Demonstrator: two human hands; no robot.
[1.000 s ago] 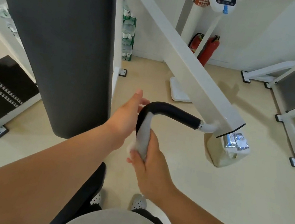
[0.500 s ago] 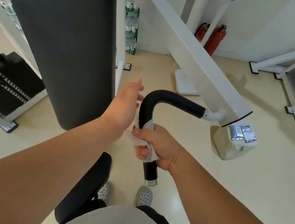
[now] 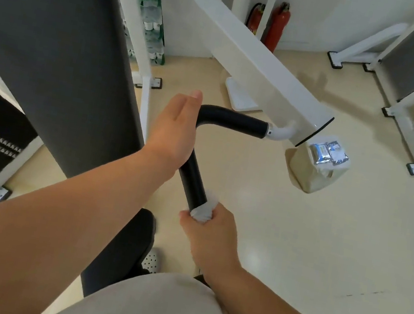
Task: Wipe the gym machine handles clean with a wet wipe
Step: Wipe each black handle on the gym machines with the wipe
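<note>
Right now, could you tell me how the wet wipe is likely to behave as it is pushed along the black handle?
The wet wipe is probably floppy: it sits bunched and creased round the handle in the right hand. It looks thin, so likely light and able to follow the bend. The handle looks smooth, so it should slide easily.

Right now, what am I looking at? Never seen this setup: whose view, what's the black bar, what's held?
One camera, worn on a person's head, looks down at their arms. The black bent bar is a gym machine handle, fixed to a white machine arm. The right hand grips a wet wipe round the handle's lower end. The left hand is flat and open at the bend. On the floor lies a pale bag with foil packets on top.
</note>
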